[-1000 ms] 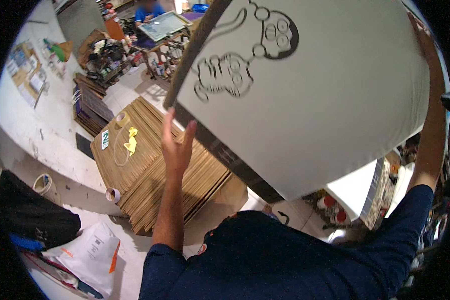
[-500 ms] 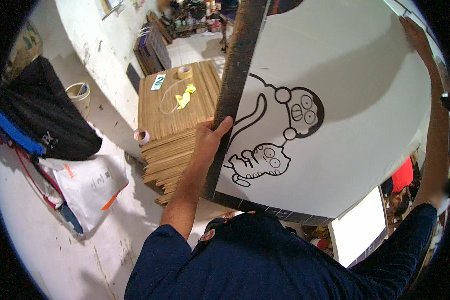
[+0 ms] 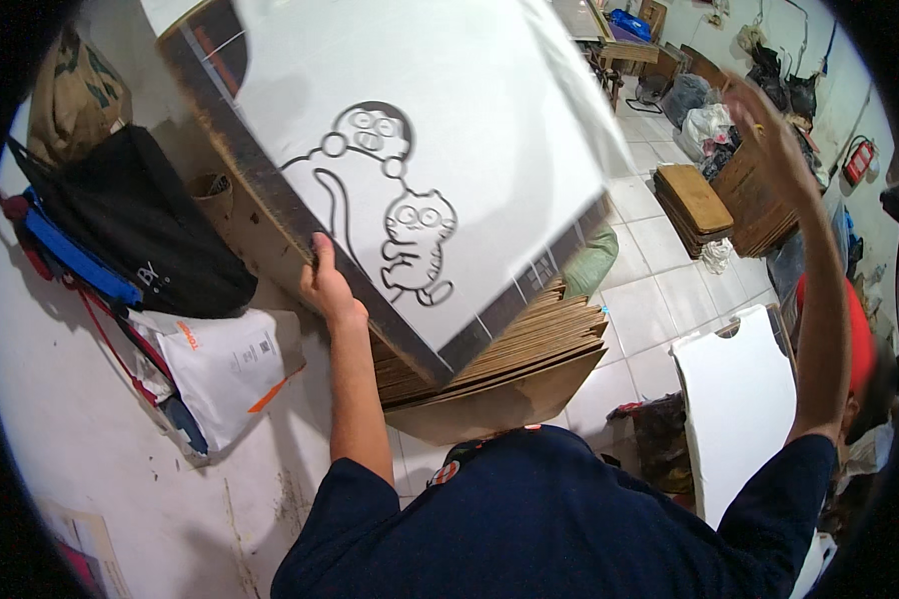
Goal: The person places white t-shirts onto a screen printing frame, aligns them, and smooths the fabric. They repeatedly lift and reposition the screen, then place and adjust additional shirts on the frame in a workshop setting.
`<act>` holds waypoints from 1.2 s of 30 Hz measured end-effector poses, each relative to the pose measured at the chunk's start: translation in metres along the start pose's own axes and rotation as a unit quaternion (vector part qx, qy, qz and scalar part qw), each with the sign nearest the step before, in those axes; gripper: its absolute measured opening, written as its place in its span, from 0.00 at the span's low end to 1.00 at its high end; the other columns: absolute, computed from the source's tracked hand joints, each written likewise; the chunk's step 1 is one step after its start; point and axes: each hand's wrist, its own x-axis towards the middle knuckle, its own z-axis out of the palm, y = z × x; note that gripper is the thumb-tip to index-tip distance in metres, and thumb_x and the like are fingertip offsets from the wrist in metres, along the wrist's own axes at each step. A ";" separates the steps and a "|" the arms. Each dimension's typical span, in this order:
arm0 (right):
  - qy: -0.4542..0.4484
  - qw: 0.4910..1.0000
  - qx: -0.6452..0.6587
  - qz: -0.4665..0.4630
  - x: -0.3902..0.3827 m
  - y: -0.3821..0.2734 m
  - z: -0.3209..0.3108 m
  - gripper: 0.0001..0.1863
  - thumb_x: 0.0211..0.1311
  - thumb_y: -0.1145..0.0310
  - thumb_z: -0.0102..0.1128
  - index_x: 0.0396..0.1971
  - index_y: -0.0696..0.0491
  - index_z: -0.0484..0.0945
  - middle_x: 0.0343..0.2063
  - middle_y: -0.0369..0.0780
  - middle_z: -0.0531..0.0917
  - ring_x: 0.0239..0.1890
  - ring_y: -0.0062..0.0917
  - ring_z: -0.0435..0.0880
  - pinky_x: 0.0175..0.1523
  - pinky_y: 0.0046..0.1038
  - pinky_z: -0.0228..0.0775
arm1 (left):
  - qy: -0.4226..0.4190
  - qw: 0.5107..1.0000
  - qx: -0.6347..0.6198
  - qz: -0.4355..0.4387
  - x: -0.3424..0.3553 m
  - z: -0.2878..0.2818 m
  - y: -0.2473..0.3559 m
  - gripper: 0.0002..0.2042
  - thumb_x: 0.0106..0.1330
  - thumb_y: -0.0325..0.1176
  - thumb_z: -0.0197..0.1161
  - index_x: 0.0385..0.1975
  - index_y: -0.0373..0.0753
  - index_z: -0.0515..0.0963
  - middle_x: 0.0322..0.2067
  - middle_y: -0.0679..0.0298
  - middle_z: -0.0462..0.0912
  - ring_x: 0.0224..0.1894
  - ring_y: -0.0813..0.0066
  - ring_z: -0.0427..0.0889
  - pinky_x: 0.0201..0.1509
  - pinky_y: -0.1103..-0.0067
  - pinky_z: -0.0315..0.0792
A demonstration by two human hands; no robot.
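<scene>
My left hand (image 3: 331,286) grips the dark left edge of a flat board (image 3: 406,357), thumb on top. White cloth (image 3: 509,110) covers the board and carries a black line print (image 3: 420,235) of two cartoon animals, one like a striped cat. The board is tilted above a stack of brown boards (image 3: 499,344). Away from the cloth, my right hand (image 3: 759,118) is raised at the far right with its fingers stretched out, holding nothing; it is slightly blurred.
A black bag (image 3: 160,230) and a white parcel bag (image 3: 220,364) are along the left wall. A white-covered board (image 3: 739,399) lies to the right, beside a person in a red top (image 3: 859,334). Brown boards (image 3: 694,200) are stacked on the tiled floor.
The printed board has swung left and turned, now over the brown stack. My right hand has let go of its far right corner and moved away from the cloth. My view has turned right.
</scene>
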 end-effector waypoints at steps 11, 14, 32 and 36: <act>-0.084 0.893 0.118 0.425 -0.349 0.095 0.107 0.25 0.73 0.53 0.44 0.62 0.54 0.67 0.33 0.43 0.79 0.34 0.27 0.79 0.41 0.30 0.72 | 0.165 0.978 0.003 0.125 0.078 0.071 -0.006 0.27 0.67 0.48 0.60 0.43 0.21 0.76 0.40 0.45 0.80 0.42 0.59 0.81 0.42 0.70 0.76; -0.017 0.814 0.207 0.542 -0.463 0.088 0.130 0.25 0.73 0.50 0.43 0.59 0.53 0.69 0.32 0.40 0.79 0.23 0.23 0.79 0.24 0.24 0.69 | 0.156 0.974 0.027 0.159 0.099 0.080 -0.014 0.29 0.67 0.51 0.57 0.42 0.21 0.76 0.37 0.42 0.82 0.37 0.51 0.82 0.42 0.64 0.76; -0.086 0.718 0.414 0.553 -0.373 0.046 0.200 0.21 0.73 0.55 0.45 0.52 0.56 0.75 0.32 0.38 0.82 0.31 0.22 0.81 0.34 0.22 0.72 | 0.101 0.988 -0.098 0.059 0.065 0.075 -0.002 0.24 0.65 0.47 0.64 0.37 0.24 0.75 0.42 0.50 0.78 0.40 0.65 0.77 0.45 0.67 0.74; -0.105 0.833 0.401 0.366 -0.215 0.024 0.248 0.32 0.71 0.53 0.51 0.62 0.64 0.64 0.46 0.42 0.81 0.48 0.24 0.80 0.52 0.24 0.70 | -0.028 0.984 -0.164 -0.065 -0.002 0.092 0.004 0.31 0.66 0.47 0.62 0.55 0.22 0.67 0.57 0.47 0.71 0.55 0.61 0.73 0.59 0.68 0.70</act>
